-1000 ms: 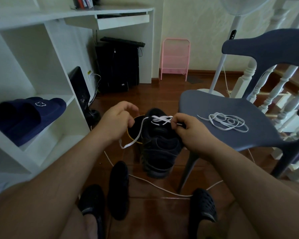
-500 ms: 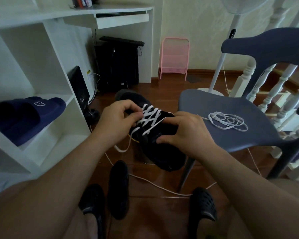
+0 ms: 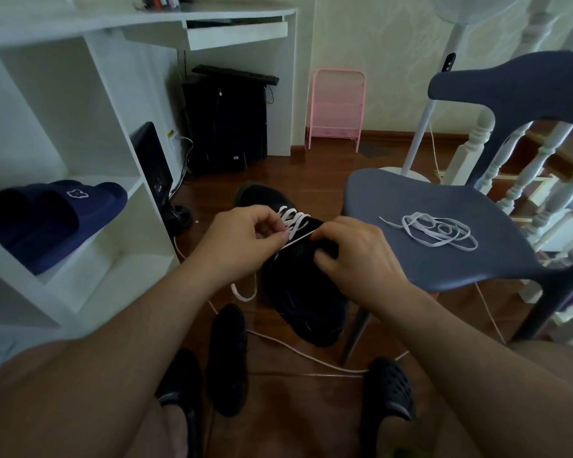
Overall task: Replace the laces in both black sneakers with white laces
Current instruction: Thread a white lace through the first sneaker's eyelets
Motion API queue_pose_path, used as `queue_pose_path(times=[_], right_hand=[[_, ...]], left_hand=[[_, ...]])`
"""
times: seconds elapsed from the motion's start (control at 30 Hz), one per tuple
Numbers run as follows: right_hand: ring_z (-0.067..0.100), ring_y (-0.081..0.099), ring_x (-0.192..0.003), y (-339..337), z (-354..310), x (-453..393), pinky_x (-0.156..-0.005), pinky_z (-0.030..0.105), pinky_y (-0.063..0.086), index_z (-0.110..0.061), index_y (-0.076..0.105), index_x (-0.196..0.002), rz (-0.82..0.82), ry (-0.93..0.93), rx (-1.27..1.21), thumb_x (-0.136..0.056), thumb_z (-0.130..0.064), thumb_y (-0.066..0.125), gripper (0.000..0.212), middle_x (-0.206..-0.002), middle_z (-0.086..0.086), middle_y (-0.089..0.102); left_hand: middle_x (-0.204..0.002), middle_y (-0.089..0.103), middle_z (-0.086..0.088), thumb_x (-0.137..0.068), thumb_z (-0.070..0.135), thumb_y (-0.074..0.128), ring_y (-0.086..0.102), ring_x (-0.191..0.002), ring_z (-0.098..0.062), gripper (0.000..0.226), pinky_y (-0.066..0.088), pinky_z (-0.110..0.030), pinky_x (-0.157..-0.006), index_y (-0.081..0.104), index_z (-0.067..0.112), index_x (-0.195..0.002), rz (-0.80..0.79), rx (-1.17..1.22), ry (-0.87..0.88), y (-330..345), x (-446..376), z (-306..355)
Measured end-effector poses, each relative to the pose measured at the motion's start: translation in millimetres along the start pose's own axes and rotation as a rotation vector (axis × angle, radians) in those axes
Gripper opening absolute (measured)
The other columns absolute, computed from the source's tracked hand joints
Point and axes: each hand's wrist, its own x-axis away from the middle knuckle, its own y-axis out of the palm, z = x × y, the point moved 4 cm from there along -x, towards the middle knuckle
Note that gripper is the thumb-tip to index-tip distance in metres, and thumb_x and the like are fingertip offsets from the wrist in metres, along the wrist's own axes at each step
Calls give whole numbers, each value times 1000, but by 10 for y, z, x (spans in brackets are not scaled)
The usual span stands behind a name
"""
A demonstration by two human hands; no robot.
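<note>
Sneaker (image 3: 298, 285) black, flat white lace (image 3: 293, 223) criss-crossed, left hand (image 3: 242, 239) pinching lace, right hand (image 3: 354, 256) gripping sneaker.

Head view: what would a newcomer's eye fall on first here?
At centre, both hands work on a black sneaker held above the floor: the left hand pinches a white lace already crossed through its eyelets, and the right hand grips the shoe. To the right, a second white lace lies coiled on the blue-grey chair.
</note>
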Motion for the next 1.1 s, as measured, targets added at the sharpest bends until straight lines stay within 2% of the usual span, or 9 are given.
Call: queue_pose_path(times=[0.1,0.17,0.27,0.37,0.53,0.63,0.77,0.97,1.1], right_hand=[[24,54,-76,-19,9,9,-62,37,37,-16,55,-95,-2,43,-27,-85,-9,65,16,-80,-9,51],[18,50,-72,-31,2,10,-60,36,32,-23,46,-100,-17,82,-60,-89,-11,59,21,-81,-11,48],[22,51,-81,-40,-47,19,-64,37,39,-38,49,-124,-43,30,-9,-94,-20,47,36,-100,-4,50],[27,49,-77,-17,-40,19,-58,35,35,-34,54,-113,-52,28,35,-92,-17,44,29,-97,-1,44],[25,49,-77,-11,-57,25,-60,35,33,-27,55,-99,-6,19,-17,-88,-23,41,18,-95,-3,48],[21,49,-79,-18,-45,18,-63,35,34,-31,50,-95,14,29,-53,-87,-22,44,13,-96,-5,50],[15,49,-82,-52,-23,4,-65,36,39,-36,47,-94,60,40,-81,-87,-12,55,26,-96,-9,53],[15,48,-78,-95,-8,5,-59,33,38,-27,57,-97,128,30,-51,-87,-15,56,15,-93,-8,52],[22,51,-73,-89,-55,2,-54,31,37,-21,62,-99,144,-40,6,-88,-22,50,16,-92,-2,54]], left_hand=[[-79,69,23,-91,33,78,64,-74,5,6,43,-11,-65,74,38,-89,-86,-5,10,-20,-3,-20],[-79,68,25,-90,33,79,64,-75,5,7,44,-13,-67,75,38,-88,-126,-19,24,-46,8,-26],[-81,71,21,-88,31,79,67,-78,2,9,48,-19,-70,75,39,-86,-132,-20,47,-88,15,6],[-79,72,19,-85,24,79,68,-76,1,14,51,-18,-68,76,37,-83,-122,-51,71,-98,17,63],[-70,71,15,-82,24,80,67,-72,5,12,49,-12,-64,77,36,-83,-80,-143,77,-71,35,106],[-68,70,15,-83,24,80,66,-73,7,11,44,-6,-60,77,36,-84,-52,-188,92,-67,39,151],[-69,70,16,-87,27,78,65,-76,6,7,43,-5,-62,77,34,-86,43,-142,94,-46,69,199],[-81,74,18,-91,29,79,66,-84,9,17,46,-5,-71,68,36,-101,94,30,86,51,116,242],[-95,72,17,-96,25,72,64,-91,2,22,49,-11,-79,69,38,-113,118,-59,148,136,139,297]])
